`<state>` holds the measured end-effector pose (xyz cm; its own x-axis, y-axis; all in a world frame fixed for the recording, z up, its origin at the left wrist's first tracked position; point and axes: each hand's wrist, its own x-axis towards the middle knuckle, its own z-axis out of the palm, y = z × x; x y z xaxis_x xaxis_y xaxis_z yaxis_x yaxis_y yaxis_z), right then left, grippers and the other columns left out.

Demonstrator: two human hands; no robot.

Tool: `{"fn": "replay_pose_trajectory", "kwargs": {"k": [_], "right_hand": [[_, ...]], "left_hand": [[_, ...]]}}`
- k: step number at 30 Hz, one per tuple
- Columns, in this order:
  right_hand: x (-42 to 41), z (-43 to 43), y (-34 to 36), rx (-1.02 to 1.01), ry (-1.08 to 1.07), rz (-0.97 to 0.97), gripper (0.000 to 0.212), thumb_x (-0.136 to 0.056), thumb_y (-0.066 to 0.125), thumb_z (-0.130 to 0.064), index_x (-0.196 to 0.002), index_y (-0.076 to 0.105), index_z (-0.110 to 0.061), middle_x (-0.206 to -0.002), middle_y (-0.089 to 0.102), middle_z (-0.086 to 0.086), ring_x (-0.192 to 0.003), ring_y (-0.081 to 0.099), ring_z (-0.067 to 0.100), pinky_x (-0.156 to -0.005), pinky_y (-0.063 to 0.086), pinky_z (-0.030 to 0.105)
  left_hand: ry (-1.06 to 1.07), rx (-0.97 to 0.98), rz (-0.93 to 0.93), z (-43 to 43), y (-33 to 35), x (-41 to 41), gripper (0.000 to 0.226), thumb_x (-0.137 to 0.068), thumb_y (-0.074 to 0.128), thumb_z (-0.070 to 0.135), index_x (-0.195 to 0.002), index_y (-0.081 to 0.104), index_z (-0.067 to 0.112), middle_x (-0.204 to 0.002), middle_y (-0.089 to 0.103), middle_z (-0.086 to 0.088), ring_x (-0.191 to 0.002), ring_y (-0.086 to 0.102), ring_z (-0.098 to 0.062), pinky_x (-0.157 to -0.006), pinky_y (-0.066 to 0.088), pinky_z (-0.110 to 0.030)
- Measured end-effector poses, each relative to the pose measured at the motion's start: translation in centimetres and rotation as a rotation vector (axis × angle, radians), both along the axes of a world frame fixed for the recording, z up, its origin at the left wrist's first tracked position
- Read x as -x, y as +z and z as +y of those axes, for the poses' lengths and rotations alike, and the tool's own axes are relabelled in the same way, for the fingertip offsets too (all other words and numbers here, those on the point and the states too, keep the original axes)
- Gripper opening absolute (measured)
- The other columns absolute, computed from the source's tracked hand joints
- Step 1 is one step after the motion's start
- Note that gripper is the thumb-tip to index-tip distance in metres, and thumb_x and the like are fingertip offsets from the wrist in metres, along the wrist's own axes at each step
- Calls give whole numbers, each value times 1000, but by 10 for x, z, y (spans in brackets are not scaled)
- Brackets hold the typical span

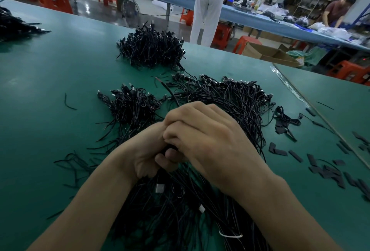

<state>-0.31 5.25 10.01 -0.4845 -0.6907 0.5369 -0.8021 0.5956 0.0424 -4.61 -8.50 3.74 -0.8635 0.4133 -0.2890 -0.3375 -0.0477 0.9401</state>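
Head view. Left hand (144, 150) curled tight, thumb pressed onto dark wire ends, gripping the top of the bundle of black cables (170, 214). Right hand (212, 142) folded over the left's knuckles, fingers bent close; cannot tell whether it pinches a wire, the grip is hidden.

The bundle lies on the green mat (60, 74) directly under both wrists, near edge of the table, thin glossy strands running towards the camera. A dull metal plug (159, 188) shows among them; a white tie (230, 235) loops the lower end.

Beyond: a fanned heap of cables (230, 98), a tangled mound (130, 108), a far mound (150, 48). Flat matt black strips (330, 170) scattered to the right
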Motion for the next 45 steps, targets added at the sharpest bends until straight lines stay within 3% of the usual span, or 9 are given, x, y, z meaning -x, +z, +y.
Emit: {"fn": "replay_pose_trajectory", "kwargs": {"k": [7,11,15,22,28,34,38,42,45], "right_hand": [[8,15,-3,-34,-163,-202,6,-95,64,-15,-91,68,-12,-92,63,0,-92,53,21,-79,48,38],[12,22,-4,78,-175,-375,8,-94,65,-18,-91,70,-12,-90,64,-2,-89,53,18,-81,48,37],[9,25,-6,92,-126,-354,8,-94,66,-18,-91,71,-12,-89,63,-2,-89,52,17,-79,48,37],[5,22,-6,-51,-51,-84,6,-93,65,-12,-87,67,-9,-102,62,3,-96,56,22,-84,45,39],[4,23,-14,26,-183,-133,14,-97,57,-22,-92,67,-14,-98,62,-1,-90,57,21,-80,44,39],[13,31,-15,148,-218,-263,3,-93,67,-18,-91,69,-17,-93,63,-7,-89,58,14,-84,45,39],[18,38,-15,208,-192,-398,2,-92,69,-17,-91,71,-19,-92,62,-12,-86,60,7,-81,52,35],[21,43,-14,235,-183,-472,3,-90,72,-19,-89,73,-22,-88,63,-14,-85,61,5,-78,51,31],[20,44,-13,220,-153,-488,5,-90,72,-19,-90,75,-23,-89,64,-13,-86,62,5,-78,52,30]], "left_hand": [[80,-173,-89,8,15,-10,47,-96,41,16,-50,49,17,-48,43,1,-32,28,-5,-31,18,-8],[82,-128,58,11,15,-15,54,-103,37,26,-51,48,22,-50,40,3,-37,24,-7,-35,18,-11],[51,-117,102,11,15,-17,59,-107,37,31,-49,47,22,-47,36,4,-36,23,-5,-34,19,-10],[-51,-105,28,6,13,-15,60,-102,37,10,-44,48,22,-44,36,5,-34,24,-3,-34,19,-8],[4,-57,25,10,15,-14,52,-97,40,14,-47,47,23,-46,37,5,-35,24,-5,-34,19,-10],[43,-110,138,8,14,-15,50,-104,41,25,-57,58,24,-58,49,2,-46,34,-7,-36,26,-16],[-64,-113,161,4,9,-13,41,-99,37,20,-66,61,23,-64,49,2,-51,35,-7,-39,28,-19],[-164,-147,76,2,7,-8,23,-67,44,8,-68,63,20,-66,46,-2,-52,33,-9,-37,24,-19],[-249,-91,139,3,6,-10,29,-75,43,3,-66,58,26,-68,39,2,-54,27,-9,-39,25,-18]]}}
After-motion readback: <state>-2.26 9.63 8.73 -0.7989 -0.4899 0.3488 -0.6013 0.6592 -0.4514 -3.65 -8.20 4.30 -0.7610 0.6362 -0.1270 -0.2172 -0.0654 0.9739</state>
